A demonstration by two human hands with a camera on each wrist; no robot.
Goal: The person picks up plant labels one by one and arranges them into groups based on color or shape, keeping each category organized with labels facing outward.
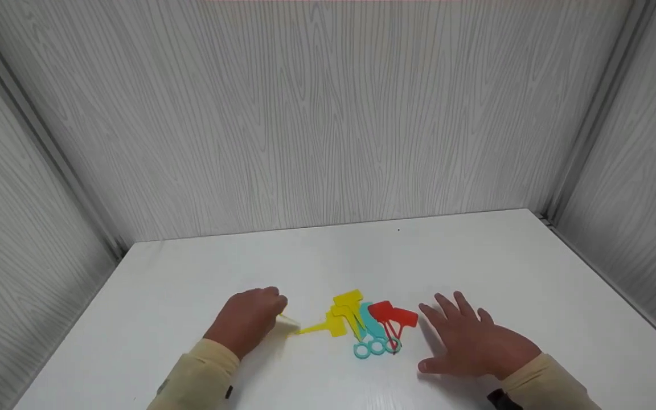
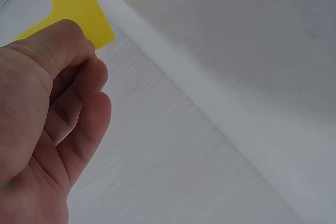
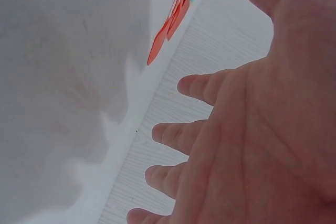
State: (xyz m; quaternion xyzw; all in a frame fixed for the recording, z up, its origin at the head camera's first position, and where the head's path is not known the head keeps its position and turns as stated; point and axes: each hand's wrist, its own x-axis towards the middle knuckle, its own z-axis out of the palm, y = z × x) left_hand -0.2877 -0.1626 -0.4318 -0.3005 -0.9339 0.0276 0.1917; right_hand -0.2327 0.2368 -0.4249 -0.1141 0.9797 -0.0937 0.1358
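My left hand [image 1: 251, 319] pinches a yellow T-shaped plant label [image 2: 86, 11] between thumb and forefinger, with the other fingers curled. In the head view that label is mostly hidden by the hand. Just to its right, several more yellow plant labels [image 1: 336, 326] lie on the table, partly overlapping. Beside them are flat teal pieces [image 1: 370, 322] with ring-shaped ends, then red plant labels [image 1: 381, 311] lying across the teal ones. My right hand [image 1: 470, 344] is held to the right of this group, fingers spread, with nothing in it. The red labels [image 3: 178, 19] also show in the right wrist view.
A white table [image 1: 191, 267] spreads under both hands. Grey wood-grain panels close it in at the back [image 1: 316, 114], left [image 1: 15, 228] and right [image 1: 641, 199].
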